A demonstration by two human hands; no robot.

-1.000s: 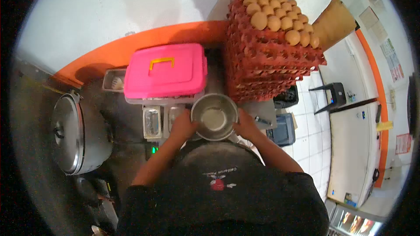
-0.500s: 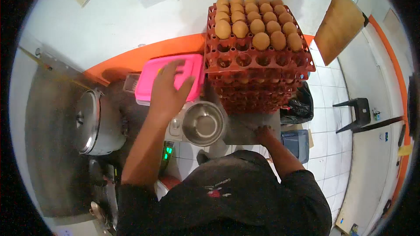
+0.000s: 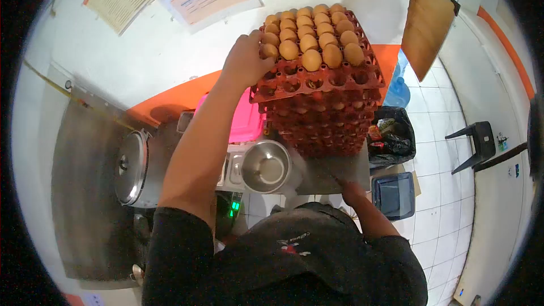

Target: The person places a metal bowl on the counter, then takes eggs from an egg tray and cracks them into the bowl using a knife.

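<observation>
My left hand (image 3: 247,58) is at the left edge of the top egg tray (image 3: 314,84), its fingers and thumb curled around a brown egg (image 3: 270,51) in the tray. Rows of other brown eggs (image 3: 307,43) fill the back of this red tray, while its front cups hold none. More red trays (image 3: 320,130) are stacked beneath it. Low at the counter's right edge is my right hand (image 3: 352,192), closed around something thin and dark that I cannot make out. A steel bowl (image 3: 265,166) stands between my arms.
A pink-lidded box (image 3: 246,119) lies behind my left forearm. Left of it stands a large lidded pot (image 3: 131,167). A scale display (image 3: 234,209) glows green. On the right are a black-bagged bin (image 3: 391,136), a grey container (image 3: 394,195) and a black stool (image 3: 481,140).
My left hand has moved from above the pink lid up and right to the egg tray, closing on an egg. My right hand stays low by the counter edge. The view has shifted slightly.
</observation>
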